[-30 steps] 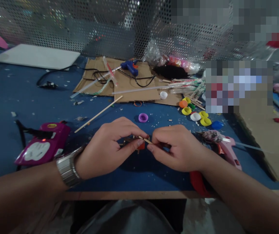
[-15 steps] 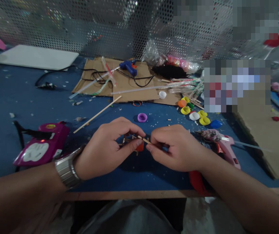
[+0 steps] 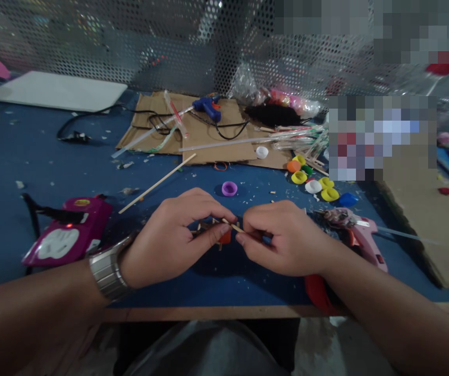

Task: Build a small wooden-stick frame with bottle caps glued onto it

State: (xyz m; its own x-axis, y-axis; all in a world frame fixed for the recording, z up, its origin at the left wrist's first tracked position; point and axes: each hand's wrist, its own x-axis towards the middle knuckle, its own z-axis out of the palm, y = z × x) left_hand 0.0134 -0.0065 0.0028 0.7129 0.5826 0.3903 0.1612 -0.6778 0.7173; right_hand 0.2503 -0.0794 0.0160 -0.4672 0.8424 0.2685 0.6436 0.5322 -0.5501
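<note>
My left hand (image 3: pixel 181 235), with a metal watch on the wrist, is closed around a small structure of thin wooden sticks with an orange bottle cap (image 3: pixel 225 237); most of it is hidden behind the fingers. Between the thumb and fingers of my right hand (image 3: pixel 279 237) is a short wooden stick (image 3: pixel 232 225), pinched close to my left fingertips. The stick's left end reaches the left thumb and touches or nearly touches the structure; I cannot tell which. Just beyond the hands lies a purple bottle cap (image 3: pixel 229 189) on the blue table.
A pink glue gun (image 3: pixel 365 232) lies right of my right hand. At left sits a magenta box with a red light (image 3: pixel 69 230). Behind are a long wooden stick (image 3: pixel 157 183), a blue glue gun (image 3: pixel 207 108) on cardboard (image 3: pixel 224 149), and several coloured caps (image 3: pixel 329 195).
Both hands keep nearly the same pose and grip. My left fingertips have shifted very slightly to the right around the stick's end.
</note>
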